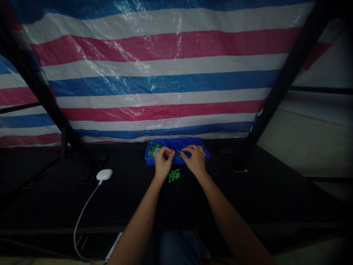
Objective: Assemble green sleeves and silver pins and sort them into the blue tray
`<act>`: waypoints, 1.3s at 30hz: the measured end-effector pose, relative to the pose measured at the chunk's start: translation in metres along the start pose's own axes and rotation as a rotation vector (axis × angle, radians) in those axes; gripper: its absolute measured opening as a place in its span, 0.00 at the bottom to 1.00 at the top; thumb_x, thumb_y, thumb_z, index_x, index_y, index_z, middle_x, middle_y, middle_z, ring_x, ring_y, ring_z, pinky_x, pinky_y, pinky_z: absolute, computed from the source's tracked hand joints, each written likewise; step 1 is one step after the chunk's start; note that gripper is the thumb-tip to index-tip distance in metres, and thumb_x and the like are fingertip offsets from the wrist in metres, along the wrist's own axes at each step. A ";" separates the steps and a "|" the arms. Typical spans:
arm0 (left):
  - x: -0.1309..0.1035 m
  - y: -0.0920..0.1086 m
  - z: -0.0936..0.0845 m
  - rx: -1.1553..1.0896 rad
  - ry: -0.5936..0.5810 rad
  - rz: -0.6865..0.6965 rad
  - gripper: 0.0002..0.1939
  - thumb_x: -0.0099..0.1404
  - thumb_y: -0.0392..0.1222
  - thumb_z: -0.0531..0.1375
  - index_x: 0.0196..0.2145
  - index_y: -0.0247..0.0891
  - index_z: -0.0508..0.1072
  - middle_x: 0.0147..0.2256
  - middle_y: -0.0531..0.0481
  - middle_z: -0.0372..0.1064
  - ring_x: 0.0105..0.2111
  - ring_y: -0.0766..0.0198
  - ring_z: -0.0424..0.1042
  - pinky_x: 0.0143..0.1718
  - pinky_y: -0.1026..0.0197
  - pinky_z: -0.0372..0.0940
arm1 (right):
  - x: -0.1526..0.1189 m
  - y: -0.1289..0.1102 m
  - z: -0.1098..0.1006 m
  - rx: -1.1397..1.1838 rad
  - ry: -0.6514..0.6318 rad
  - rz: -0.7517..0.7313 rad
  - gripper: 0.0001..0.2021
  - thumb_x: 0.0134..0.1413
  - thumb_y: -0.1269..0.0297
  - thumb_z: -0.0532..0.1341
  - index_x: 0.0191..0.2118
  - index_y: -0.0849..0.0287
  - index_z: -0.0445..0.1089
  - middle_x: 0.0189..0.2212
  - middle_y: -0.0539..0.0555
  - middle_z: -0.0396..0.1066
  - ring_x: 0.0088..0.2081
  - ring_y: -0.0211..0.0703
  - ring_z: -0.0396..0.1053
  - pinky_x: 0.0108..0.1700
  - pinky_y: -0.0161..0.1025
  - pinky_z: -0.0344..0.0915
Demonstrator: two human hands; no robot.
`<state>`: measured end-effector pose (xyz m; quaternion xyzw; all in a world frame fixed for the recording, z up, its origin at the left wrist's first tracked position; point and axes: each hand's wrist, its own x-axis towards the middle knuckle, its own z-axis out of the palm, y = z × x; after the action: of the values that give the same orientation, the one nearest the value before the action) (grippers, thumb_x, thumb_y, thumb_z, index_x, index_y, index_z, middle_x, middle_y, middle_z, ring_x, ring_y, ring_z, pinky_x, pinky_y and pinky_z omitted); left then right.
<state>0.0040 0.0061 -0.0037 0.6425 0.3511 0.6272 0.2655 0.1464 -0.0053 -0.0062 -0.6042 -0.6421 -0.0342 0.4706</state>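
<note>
A blue divided tray (176,141) stands near the back of the black table. My left hand (163,163) is over its front left part, thumb and forefinger pinched together; anything between them is too small to make out. Over the right part is my right hand (196,159), its fingertips closed beside some small green pieces (178,153) in the middle compartment. Whether one of those is in its grip I cannot tell. Green pieces in what looks like clear wrapping (153,149) fill the left compartment. Between my wrists, several short green sticks (174,175) lie loose on the table.
Left on the black table (124,209) is a white rounded device (104,174) with a white cable (79,217) running over the front edge. A dark phone-like slab (234,162) lies to the right. Behind hangs a striped plastic sheet (165,84) between dark posts (284,77).
</note>
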 end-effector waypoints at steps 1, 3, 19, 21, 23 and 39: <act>0.000 -0.001 0.000 -0.007 -0.014 -0.003 0.06 0.55 0.37 0.60 0.26 0.36 0.64 0.27 0.52 0.67 0.30 0.66 0.68 0.35 0.62 0.63 | 0.000 -0.001 0.000 0.023 -0.003 -0.022 0.08 0.49 0.61 0.59 0.33 0.54 0.75 0.36 0.54 0.70 0.42 0.50 0.59 0.44 0.45 0.54; 0.000 -0.002 0.000 -0.015 -0.037 -0.003 0.05 0.56 0.36 0.59 0.26 0.37 0.64 0.27 0.51 0.67 0.30 0.66 0.68 0.35 0.62 0.63 | 0.001 -0.003 -0.002 0.060 -0.013 -0.066 0.08 0.50 0.60 0.59 0.33 0.54 0.74 0.35 0.54 0.71 0.41 0.49 0.60 0.44 0.44 0.54; -0.002 0.006 -0.006 0.227 -0.218 0.128 0.05 0.59 0.32 0.52 0.28 0.39 0.60 0.28 0.53 0.63 0.30 0.66 0.63 0.34 0.63 0.58 | -0.003 -0.015 -0.010 -0.047 -0.185 -0.296 0.11 0.58 0.62 0.53 0.34 0.55 0.72 0.32 0.53 0.74 0.39 0.45 0.62 0.44 0.43 0.50; -0.001 0.009 -0.008 0.234 -0.253 0.124 0.05 0.59 0.32 0.52 0.28 0.39 0.60 0.27 0.53 0.61 0.29 0.66 0.62 0.33 0.64 0.57 | -0.003 -0.017 -0.013 -0.073 -0.208 -0.302 0.11 0.58 0.63 0.52 0.34 0.55 0.72 0.32 0.53 0.74 0.39 0.45 0.62 0.44 0.43 0.49; 0.000 0.012 -0.009 0.238 -0.281 0.117 0.04 0.59 0.32 0.52 0.28 0.39 0.60 0.26 0.54 0.60 0.28 0.67 0.61 0.32 0.64 0.56 | -0.003 -0.019 -0.015 -0.102 -0.224 -0.308 0.11 0.58 0.64 0.52 0.32 0.55 0.71 0.32 0.52 0.74 0.39 0.45 0.62 0.45 0.43 0.49; 0.005 0.015 -0.010 0.054 0.000 0.008 0.07 0.57 0.40 0.59 0.29 0.37 0.63 0.27 0.53 0.62 0.27 0.69 0.63 0.31 0.66 0.59 | -0.006 -0.016 -0.017 -0.027 -0.508 -0.169 0.08 0.52 0.64 0.56 0.32 0.51 0.74 0.21 0.46 0.71 0.24 0.38 0.66 0.28 0.33 0.52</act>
<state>-0.0045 -0.0001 0.0125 0.6508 0.3653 0.6185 0.2458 0.1425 -0.0242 0.0078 -0.5440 -0.7873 0.0709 0.2816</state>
